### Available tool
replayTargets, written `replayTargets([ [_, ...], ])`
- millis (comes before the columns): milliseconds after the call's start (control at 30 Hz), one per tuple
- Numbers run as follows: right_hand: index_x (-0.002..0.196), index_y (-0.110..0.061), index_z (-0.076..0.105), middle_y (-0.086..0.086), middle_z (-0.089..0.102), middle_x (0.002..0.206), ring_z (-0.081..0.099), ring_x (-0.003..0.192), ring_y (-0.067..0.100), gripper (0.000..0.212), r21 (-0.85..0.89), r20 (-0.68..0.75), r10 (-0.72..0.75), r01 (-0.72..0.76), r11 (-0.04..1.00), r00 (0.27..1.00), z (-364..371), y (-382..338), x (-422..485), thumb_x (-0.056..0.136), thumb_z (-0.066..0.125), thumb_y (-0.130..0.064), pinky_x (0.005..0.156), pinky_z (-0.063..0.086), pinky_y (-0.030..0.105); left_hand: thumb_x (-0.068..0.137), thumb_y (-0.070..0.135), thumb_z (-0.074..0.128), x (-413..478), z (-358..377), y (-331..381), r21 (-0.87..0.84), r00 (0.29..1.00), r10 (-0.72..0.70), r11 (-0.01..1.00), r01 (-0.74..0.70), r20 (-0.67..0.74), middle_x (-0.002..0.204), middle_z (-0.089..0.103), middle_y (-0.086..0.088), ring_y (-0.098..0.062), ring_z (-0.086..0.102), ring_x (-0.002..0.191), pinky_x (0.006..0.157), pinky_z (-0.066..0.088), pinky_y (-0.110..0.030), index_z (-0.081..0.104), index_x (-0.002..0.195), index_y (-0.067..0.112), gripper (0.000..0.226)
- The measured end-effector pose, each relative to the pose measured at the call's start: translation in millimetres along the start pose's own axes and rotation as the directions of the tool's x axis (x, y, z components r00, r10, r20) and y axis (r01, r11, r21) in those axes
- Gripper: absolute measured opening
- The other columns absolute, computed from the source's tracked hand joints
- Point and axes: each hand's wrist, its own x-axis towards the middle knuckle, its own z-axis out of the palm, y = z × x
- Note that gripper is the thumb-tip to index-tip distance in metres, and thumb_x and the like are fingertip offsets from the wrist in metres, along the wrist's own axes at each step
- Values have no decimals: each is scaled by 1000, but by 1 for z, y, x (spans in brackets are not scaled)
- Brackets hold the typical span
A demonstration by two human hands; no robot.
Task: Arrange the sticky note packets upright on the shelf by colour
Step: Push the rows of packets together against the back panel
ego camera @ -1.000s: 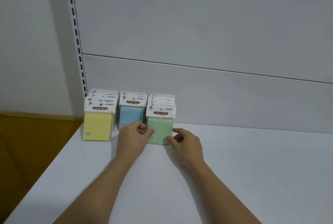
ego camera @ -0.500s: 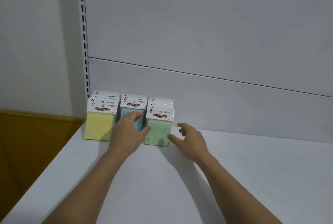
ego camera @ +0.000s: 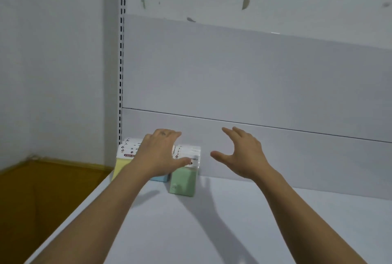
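White shelf (ego camera: 212, 232): yellow (ego camera: 119, 166), blue (ego camera: 159, 178), green packets (ego camera: 184, 181) upright at back-left corner. Left hand (ego camera: 158, 155) open over them; right hand (ego camera: 239, 155) open, empty, apart.

Single head-worn wide-angle view, looking forward and slightly down from above the white shelf (ego camera: 212, 232), facing its back panel (ego camera: 254, 83), both forearms reaching in from the bottom edge, close range, no second view.
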Motion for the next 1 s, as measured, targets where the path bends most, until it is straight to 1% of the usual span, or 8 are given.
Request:
replayTargets([
  [133, 150, -34, 21, 1, 17, 160, 12, 147, 18, 83, 33, -28, -37, 38, 999, 999, -25, 5, -12, 81, 56, -64, 120, 9, 45, 78, 68, 53, -11, -22, 15, 94, 1000, -12, 995, 13, -10, 152, 31, 8, -14, 21, 141, 111, 22, -37, 25, 148, 27, 86],
  [267, 151, -34, 17, 1, 13, 161, 9, 148, 18, 85, 40, -11, -73, 74, 996, 997, -36, 6, -27, 81, 55, -65, 120, 6, 46, 79, 67, 52, -32, -45, 27, 126, 998, -61, 990, 64, -33, 153, 30, 7, -14, 21, 141, 112, 21, -37, 24, 148, 27, 85],
  [400, 151, -34, 15, 1, 12, 161, 8, 148, 20, 87, 101, 32, -137, 133, 986, 990, -32, -5, -42, 81, 55, -66, 120, 5, 47, 80, 67, 52, -67, -66, 31, 176, 990, -137, 974, 140, -26, 153, 30, 6, -15, 22, 141, 112, 22, -38, 24, 148, 26, 84],
  [500, 151, -34, 16, 1, 12, 161, 10, 148, 20, 87, 162, 52, -201, 191, 968, 978, -22, -23, -55, 81, 56, -65, 120, 6, 47, 79, 66, 53, -99, -81, 31, 226, 978, -206, 952, 207, -28, 152, 33, 6, -15, 25, 140, 111, 24, -39, 26, 147, 27, 83],
  [633, 151, -33, 16, 1, 13, 161, 11, 147, 19, 87, 238, 90, -262, 235, 943, 961, -7, -50, -72, 81, 58, -64, 120, 7, 47, 79, 66, 53, -134, -95, 22, 287, 963, -271, 922, 262, -8, 151, 34, 5, -17, 26, 139, 110, 24, -39, 27, 147, 27, 82],
  [800, 152, -30, 15, 2, 13, 161, 12, 147, 19, 90, 245, 130, -310, 272, 930, 942, 2, -79, -75, 81, 59, -63, 119, 10, 46, 80, 65, 53, -154, -103, 2, 286, 945, -328, 905, 315, -2, 154, 30, 5, -17, 23, 141, 112, 22, -40, 24, 148, 28, 83],
  [1000, 151, -30, 16, 2, 15, 160, 15, 146, 20, 94, 223, 136, -303, 269, 937, 943, 22, -122, -58, 78, 65, -59, 119, 15, 44, 81, 64, 53, -149, -94, -37, 261, 954, -300, 920, 291, -4, 153, 32, 5, -17, 25, 140, 111, 23, -39, 26, 147, 26, 81],
])
